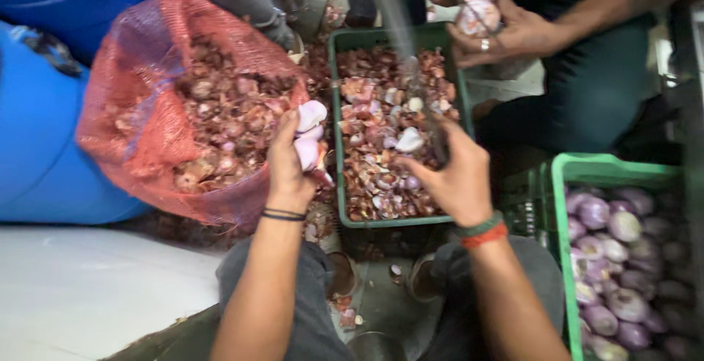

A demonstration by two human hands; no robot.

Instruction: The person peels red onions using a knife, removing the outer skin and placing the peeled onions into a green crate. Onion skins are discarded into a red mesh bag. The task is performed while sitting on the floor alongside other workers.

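Leftmost, a red mesh sack [154,112] of onion skins leans against a blue barrel [37,126]. Left hand [287,159] is closed around a peeled onion [309,134] at the sack's right edge. Centre: green crate [334,112] filled with peelings. Right hand [451,174] is curled over the crate's right rim; what it holds is blurred, cannot tell. Right edge: second green crate [561,214] of peeled purple onions. Another person's hands [491,27] hold an onion above.
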